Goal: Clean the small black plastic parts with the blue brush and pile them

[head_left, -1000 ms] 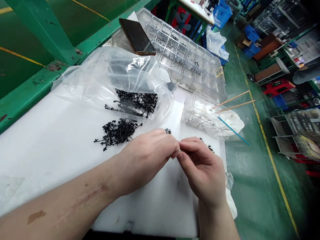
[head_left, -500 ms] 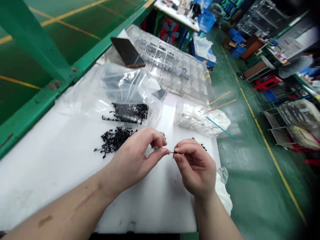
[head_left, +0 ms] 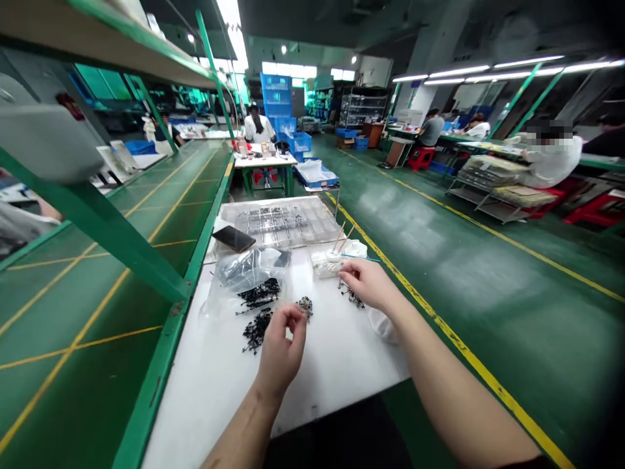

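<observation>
Here, the left hand (head_left: 282,345) curls half-closed beside black stemmed parts (head_left: 255,331), left on the table (head_left: 342,365); the right hand (head_left: 370,281), nearly closed, adjoins dark pieces (head_left: 355,299) by its right edge. Contents indiscernible. Parts presumably light, stiff: pinch mid-stem.

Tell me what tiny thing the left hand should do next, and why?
Maybe the left hand should pinch one bit from the small speckled pile: it looks right beside that pile, while the right hand is over by the dark pieces near the table's edge. I can't tell whether either hand holds anything.
</observation>
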